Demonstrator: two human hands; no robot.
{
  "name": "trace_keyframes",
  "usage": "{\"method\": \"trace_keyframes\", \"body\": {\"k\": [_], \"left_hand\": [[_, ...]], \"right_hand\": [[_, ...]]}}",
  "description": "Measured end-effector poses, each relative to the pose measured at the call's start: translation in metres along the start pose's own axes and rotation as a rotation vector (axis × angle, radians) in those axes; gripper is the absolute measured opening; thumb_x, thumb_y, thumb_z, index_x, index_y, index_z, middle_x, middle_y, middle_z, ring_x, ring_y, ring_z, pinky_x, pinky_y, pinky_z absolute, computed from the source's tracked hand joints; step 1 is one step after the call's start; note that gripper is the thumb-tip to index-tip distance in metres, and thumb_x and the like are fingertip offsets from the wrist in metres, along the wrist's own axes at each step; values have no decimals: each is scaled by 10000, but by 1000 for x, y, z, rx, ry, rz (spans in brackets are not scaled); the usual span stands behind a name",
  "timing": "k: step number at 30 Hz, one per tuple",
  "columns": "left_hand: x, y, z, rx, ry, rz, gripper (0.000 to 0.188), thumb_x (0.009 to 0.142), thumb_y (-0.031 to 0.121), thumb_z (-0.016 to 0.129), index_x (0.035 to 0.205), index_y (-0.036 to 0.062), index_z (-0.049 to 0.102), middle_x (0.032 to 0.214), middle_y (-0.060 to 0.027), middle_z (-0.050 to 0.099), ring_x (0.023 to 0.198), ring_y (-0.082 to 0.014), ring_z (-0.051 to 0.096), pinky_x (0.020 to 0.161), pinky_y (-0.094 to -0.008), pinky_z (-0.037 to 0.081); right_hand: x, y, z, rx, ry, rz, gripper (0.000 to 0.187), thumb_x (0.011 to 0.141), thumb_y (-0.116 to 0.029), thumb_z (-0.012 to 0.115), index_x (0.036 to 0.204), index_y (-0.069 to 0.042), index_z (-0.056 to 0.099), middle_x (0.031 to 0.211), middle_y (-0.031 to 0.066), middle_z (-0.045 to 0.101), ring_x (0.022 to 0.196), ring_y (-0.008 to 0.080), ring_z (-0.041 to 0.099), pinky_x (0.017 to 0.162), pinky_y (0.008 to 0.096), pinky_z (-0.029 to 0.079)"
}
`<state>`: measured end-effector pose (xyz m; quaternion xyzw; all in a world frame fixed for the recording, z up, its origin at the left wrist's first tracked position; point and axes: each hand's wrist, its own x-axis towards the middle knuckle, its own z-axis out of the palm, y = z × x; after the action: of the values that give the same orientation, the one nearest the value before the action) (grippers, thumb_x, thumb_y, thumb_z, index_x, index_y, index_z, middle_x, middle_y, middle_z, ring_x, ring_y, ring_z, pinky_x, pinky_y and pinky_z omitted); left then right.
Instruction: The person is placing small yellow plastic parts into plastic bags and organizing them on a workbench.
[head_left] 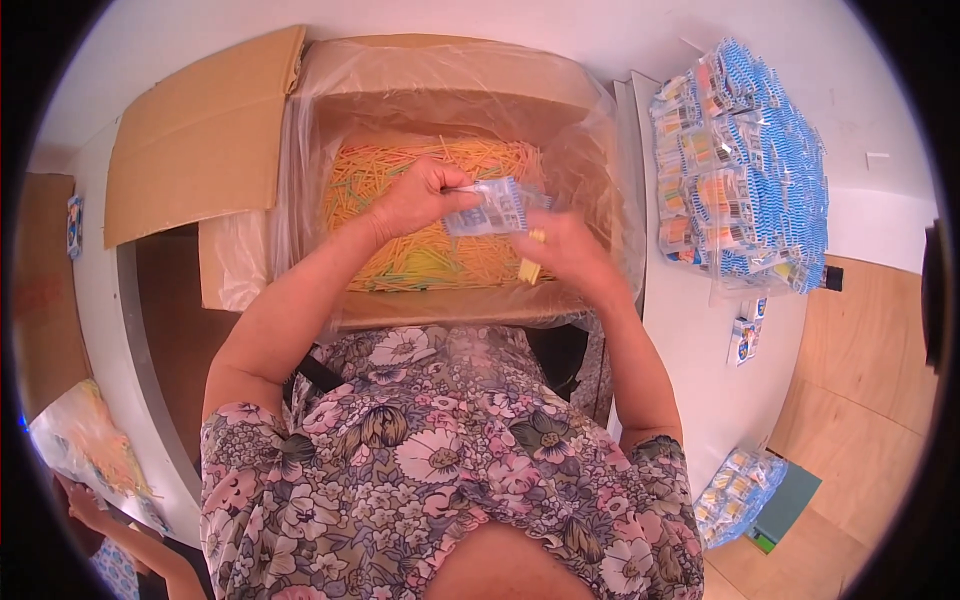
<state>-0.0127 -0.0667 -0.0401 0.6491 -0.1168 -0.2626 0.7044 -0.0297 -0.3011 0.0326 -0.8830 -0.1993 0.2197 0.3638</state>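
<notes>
Over the open box, my left hand [420, 200] pinches a small clear plastic packet [485, 208] with blue and white print by its left side. Close to the packet's right end is my right hand [570, 255], partly smeared by motion. A short bundle of thin yellow sticks [530, 262] pokes out from its fingers. Whether the right fingertips touch the packet I cannot tell. Below both hands, loose thin sticks [390, 262] in yellow, orange, pink and green cover the bottom of a cardboard box [420, 107] lined with clear plastic.
At the right stands a tall stack of filled blue-and-white packets [760, 170]. More filled packets [740, 495] lie lower right, beside a dark green board [788, 508]. A cardboard flap [205, 140] spreads out left. At lower left, another person's arm [140, 545] is near a plastic bag of sticks [85, 440].
</notes>
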Motion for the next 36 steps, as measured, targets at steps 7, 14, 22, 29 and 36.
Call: {"method": "trace_keyframes", "body": {"k": [7, 14, 22, 29, 36], "left_hand": [[-3, 4, -3, -173, 100, 122, 105, 850, 91, 633, 917, 25, 681, 816, 1, 663, 749, -60, 584, 707, -231, 480], [-2, 12, 1, -203, 51, 76, 116, 864, 121, 625, 923, 34, 675, 855, -6, 665, 797, -66, 586, 735, -237, 478], [-2, 7, -6, -188, 78, 115, 139, 886, 128, 595, 939, 22, 668, 870, -4, 661, 816, -67, 583, 770, -249, 479], [0, 5, 1, -148, 13, 118, 122, 873, 114, 613, 932, 21, 667, 861, -2, 657, 816, -67, 584, 770, -245, 480], [0, 3, -1, -182, 132, 172, 80, 815, 23, 652, 891, 13, 674, 849, -12, 662, 799, -88, 601, 758, -250, 495]], "right_hand": [[-8, 8, -1, -189, -132, 20, 186, 831, -167, 593, 759, 3, 574, 634, 30, 565, 620, 111, 522, 575, 305, 429], [3, -9, -30, 378, -12, 97, 169, 800, -136, 673, 700, -31, 587, 659, -27, 538, 639, 56, 486, 560, 240, 382], [8, -26, -15, 360, -85, 6, 195, 788, -166, 694, 712, -11, 603, 696, -8, 549, 681, 63, 490, 608, 237, 393], [10, -17, -12, 362, -15, 100, 165, 789, -159, 688, 772, -1, 645, 705, -16, 568, 677, 55, 488, 601, 246, 406], [9, -24, -2, 201, -24, -83, 139, 802, -117, 670, 735, -6, 619, 689, -33, 567, 679, 45, 493, 596, 237, 400]]}}
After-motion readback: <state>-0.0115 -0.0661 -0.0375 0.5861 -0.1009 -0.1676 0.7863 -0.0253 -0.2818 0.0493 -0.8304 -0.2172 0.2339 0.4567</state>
